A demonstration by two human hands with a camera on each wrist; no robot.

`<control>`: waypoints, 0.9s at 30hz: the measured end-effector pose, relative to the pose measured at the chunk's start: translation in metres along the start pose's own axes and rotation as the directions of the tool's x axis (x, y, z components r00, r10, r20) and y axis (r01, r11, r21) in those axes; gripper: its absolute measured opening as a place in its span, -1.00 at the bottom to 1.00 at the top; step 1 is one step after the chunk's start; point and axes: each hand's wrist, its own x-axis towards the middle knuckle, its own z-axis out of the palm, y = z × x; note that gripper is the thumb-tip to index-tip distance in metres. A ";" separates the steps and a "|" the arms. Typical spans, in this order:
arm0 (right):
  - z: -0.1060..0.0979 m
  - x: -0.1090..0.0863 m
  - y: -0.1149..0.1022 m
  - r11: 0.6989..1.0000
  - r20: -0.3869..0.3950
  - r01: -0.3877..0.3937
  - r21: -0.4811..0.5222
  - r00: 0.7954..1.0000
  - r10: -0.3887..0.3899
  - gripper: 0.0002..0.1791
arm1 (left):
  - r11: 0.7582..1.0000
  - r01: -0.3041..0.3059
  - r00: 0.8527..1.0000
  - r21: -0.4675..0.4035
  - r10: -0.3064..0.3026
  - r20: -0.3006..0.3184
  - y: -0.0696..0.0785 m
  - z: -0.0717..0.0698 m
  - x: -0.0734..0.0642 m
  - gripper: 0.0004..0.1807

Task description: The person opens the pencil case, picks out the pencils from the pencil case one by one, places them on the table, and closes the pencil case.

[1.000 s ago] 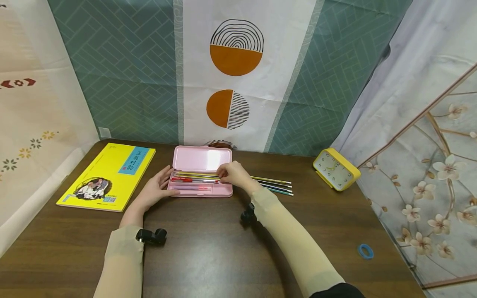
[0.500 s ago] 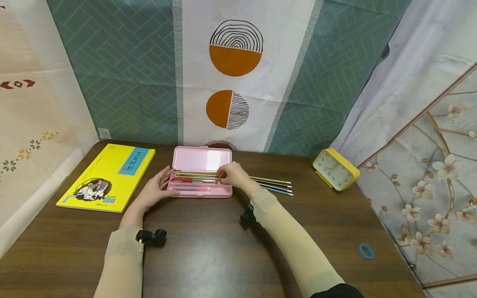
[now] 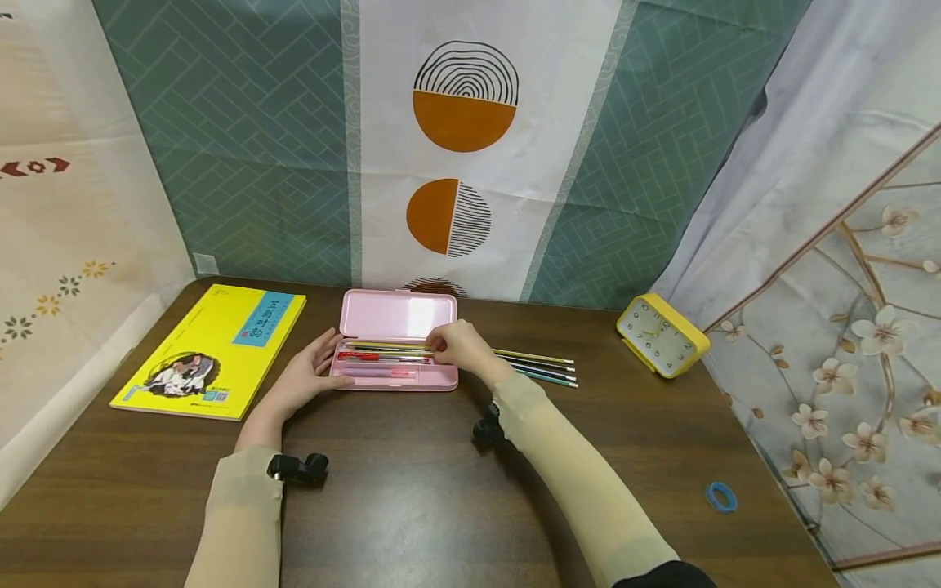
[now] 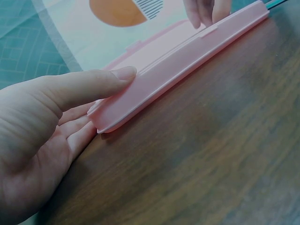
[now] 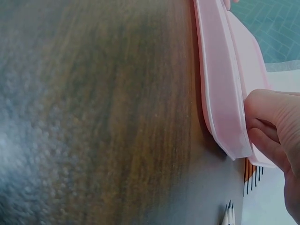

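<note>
An open pink pencil case point(image 3: 439, 376) lies on the table, lid tipped back. Inside are yellow-striped pencils point(image 3: 390, 346), a red pen point(image 3: 367, 356) and a pale purple pen point(image 3: 371, 371). My left hand point(image 3: 303, 377) holds the case's left end; in the left wrist view its thumb point(image 4: 110, 84) presses the front edge while the fingers lie around the corner. My right hand point(image 3: 461, 346) dips bent fingers into the right part of the case, at the ends of the pencils, and appears to pinch one. Its fingertips are hidden behind the case wall in the right wrist view point(image 5: 267, 119).
More pencils point(image 3: 544, 368) lie on the table right of the case, partly behind my right wrist. A yellow book point(image 3: 243, 343) lies at the left, a yellow alarm clock point(image 3: 664, 335) stands back right, and a blue ring point(image 3: 721, 496) lies front right. Patterned cloth point(image 3: 294, 204) hangs behind.
Both hands stay almost in place on the case. The pencils inside look slightly shifted or turned at my right fingers, with less yellow showing than a second ago.
</note>
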 end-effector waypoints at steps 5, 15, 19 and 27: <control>0.000 -0.001 0.000 1.000 -0.006 0.001 0.002 1.000 -0.001 -0.80 | 1.000 0.002 1.000 0.000 -0.002 0.000 0.001 0.000 0.000 0.15; -0.009 -0.004 -0.005 0.999 -0.021 0.025 -0.028 0.999 -0.025 -0.80 | 1.000 0.010 1.000 -0.001 -0.010 0.000 0.002 0.000 0.000 0.15; -0.014 -0.006 -0.006 0.999 -0.016 0.033 -0.034 0.999 -0.034 -0.78 | 1.000 0.011 1.000 0.003 -0.011 0.001 0.001 0.000 0.000 0.15; -0.021 -0.009 -0.005 0.991 -0.053 0.099 -0.088 0.993 -0.104 -0.78 | 1.000 0.008 1.000 -0.002 -0.008 0.005 0.000 0.000 0.002 0.16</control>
